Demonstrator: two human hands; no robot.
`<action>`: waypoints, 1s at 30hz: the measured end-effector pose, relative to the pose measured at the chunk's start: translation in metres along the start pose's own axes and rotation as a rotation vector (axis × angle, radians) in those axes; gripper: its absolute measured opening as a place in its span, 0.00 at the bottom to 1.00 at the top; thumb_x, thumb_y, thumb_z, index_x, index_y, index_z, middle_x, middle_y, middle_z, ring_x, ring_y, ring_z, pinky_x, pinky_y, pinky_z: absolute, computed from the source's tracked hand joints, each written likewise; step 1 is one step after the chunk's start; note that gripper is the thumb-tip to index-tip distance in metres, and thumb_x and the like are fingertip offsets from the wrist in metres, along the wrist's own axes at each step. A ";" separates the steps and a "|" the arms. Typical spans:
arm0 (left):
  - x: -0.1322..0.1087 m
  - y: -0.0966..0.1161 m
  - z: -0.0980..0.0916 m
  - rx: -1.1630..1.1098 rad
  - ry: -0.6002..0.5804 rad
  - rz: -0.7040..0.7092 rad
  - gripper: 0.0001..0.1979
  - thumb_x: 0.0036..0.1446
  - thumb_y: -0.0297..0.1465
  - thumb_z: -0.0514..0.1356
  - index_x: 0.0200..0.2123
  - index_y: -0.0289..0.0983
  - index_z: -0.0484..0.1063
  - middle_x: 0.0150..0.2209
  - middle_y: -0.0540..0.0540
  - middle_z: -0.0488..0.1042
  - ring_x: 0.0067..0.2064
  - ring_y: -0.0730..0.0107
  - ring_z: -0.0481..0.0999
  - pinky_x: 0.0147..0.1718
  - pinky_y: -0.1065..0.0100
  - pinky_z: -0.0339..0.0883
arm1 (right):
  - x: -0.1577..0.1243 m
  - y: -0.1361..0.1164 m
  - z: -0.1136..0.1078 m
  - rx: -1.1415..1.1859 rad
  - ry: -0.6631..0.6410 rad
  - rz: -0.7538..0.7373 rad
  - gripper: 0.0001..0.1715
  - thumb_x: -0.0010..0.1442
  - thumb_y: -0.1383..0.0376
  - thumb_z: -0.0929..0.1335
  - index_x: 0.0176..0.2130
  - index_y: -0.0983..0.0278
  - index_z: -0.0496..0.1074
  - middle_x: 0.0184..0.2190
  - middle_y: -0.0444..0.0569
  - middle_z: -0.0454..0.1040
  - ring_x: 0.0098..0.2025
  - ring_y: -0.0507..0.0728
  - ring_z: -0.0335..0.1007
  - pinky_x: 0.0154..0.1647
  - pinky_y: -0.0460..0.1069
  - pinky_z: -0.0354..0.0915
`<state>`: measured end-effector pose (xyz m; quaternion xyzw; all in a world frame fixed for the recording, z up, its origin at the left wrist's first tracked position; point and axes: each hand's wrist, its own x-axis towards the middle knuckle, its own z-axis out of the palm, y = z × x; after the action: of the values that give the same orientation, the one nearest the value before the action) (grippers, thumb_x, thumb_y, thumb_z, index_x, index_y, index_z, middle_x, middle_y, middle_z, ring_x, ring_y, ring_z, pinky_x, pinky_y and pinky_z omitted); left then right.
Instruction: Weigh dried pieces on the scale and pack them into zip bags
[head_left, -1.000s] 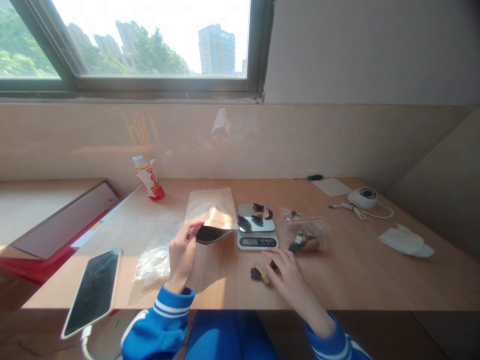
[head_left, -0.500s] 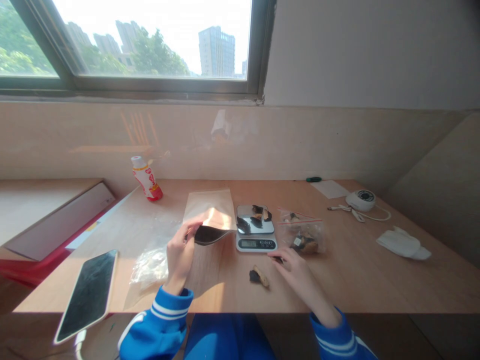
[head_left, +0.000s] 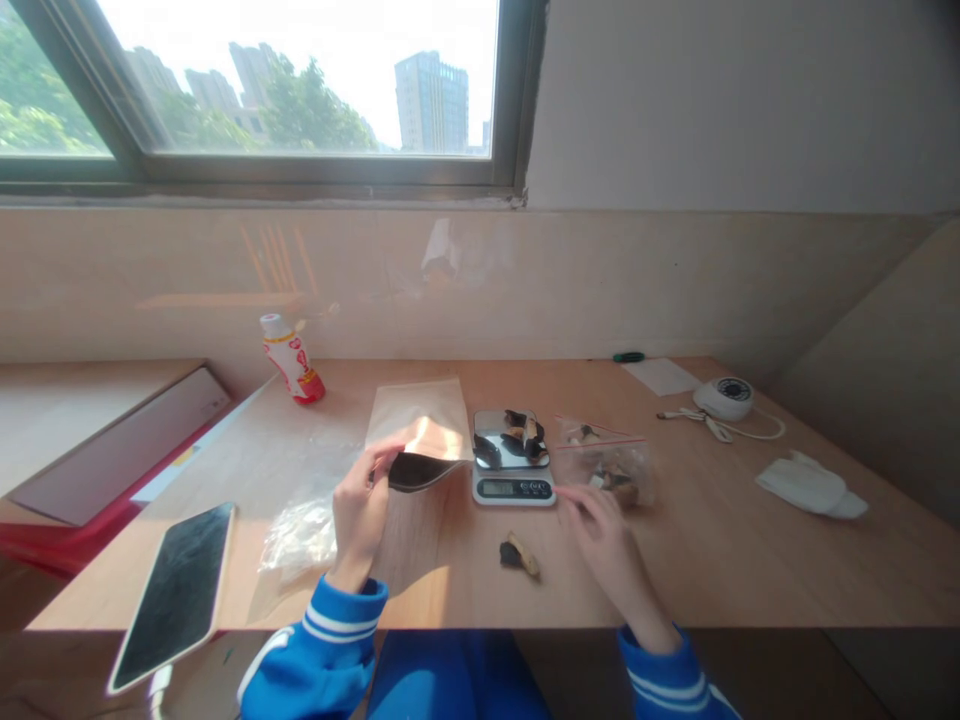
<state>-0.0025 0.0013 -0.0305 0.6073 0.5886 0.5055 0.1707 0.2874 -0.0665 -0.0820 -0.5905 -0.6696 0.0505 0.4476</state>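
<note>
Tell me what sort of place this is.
Likely an indoor workspace on an upper floor: a wooden desk holding a digital scale and zip bags, beneath a window overlooking tower blocks.

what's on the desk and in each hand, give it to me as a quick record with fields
left hand: the left hand holds a pale paper pouch, something dark showing at its lower edge
right hand: the right hand, fingertips beside a zip bag of dark and tan pieces; any pinch is unclear
scale: digital kitchen scale, dark pieces on its platform
also on desk: loose dark and tan pieces, clear plastic bag, phone, drink bottle
</note>
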 end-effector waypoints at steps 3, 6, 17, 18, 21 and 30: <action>0.003 -0.005 0.005 0.017 -0.022 -0.018 0.11 0.56 0.35 0.54 0.40 0.43 0.74 0.42 0.49 0.79 0.43 0.65 0.77 0.42 0.68 0.69 | -0.032 0.001 0.002 0.041 -0.008 0.040 0.13 0.64 0.66 0.61 0.40 0.60 0.74 0.38 0.51 0.76 0.43 0.60 0.71 0.45 0.55 0.67; 0.005 -0.018 0.012 0.046 -0.077 0.006 0.12 0.56 0.31 0.51 0.41 0.42 0.72 0.43 0.47 0.78 0.45 0.64 0.77 0.42 0.67 0.69 | -0.048 0.005 0.008 0.041 0.018 0.062 0.13 0.64 0.65 0.61 0.39 0.60 0.74 0.36 0.51 0.76 0.41 0.60 0.71 0.43 0.54 0.68; -0.015 -0.070 -0.030 0.556 0.024 0.079 0.19 0.57 0.32 0.46 0.47 0.34 0.69 0.45 0.35 0.72 0.48 0.50 0.71 0.48 0.51 0.64 | -0.054 -0.024 0.026 -0.087 -0.217 -0.024 0.22 0.60 0.65 0.66 0.54 0.54 0.68 0.51 0.47 0.73 0.50 0.59 0.68 0.49 0.54 0.64; -0.017 -0.078 -0.036 0.611 0.033 0.068 0.20 0.57 0.34 0.46 0.48 0.31 0.69 0.45 0.33 0.72 0.48 0.48 0.70 0.48 0.49 0.63 | -0.056 -0.026 0.029 -0.100 -0.238 -0.019 0.23 0.59 0.66 0.66 0.54 0.53 0.67 0.51 0.45 0.73 0.50 0.59 0.68 0.48 0.54 0.63; -0.021 -0.099 -0.043 0.669 -0.099 0.057 0.20 0.55 0.38 0.49 0.45 0.32 0.70 0.43 0.33 0.73 0.45 0.48 0.71 0.47 0.50 0.64 | -0.059 -0.025 0.035 -0.136 -0.232 -0.004 0.21 0.59 0.68 0.65 0.51 0.53 0.69 0.47 0.43 0.75 0.48 0.59 0.68 0.46 0.54 0.61; -0.020 -0.076 -0.042 0.540 -0.062 -0.051 0.13 0.56 0.35 0.48 0.34 0.37 0.70 0.34 0.40 0.71 0.38 0.54 0.73 0.41 0.55 0.67 | -0.064 0.012 0.014 -0.288 0.017 0.027 0.15 0.60 0.65 0.63 0.46 0.57 0.73 0.42 0.47 0.78 0.42 0.62 0.69 0.42 0.55 0.58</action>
<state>-0.0738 -0.0142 -0.0814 0.6311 0.7116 0.3071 0.0329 0.2809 -0.1099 -0.1320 -0.6582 -0.6580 -0.0451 0.3629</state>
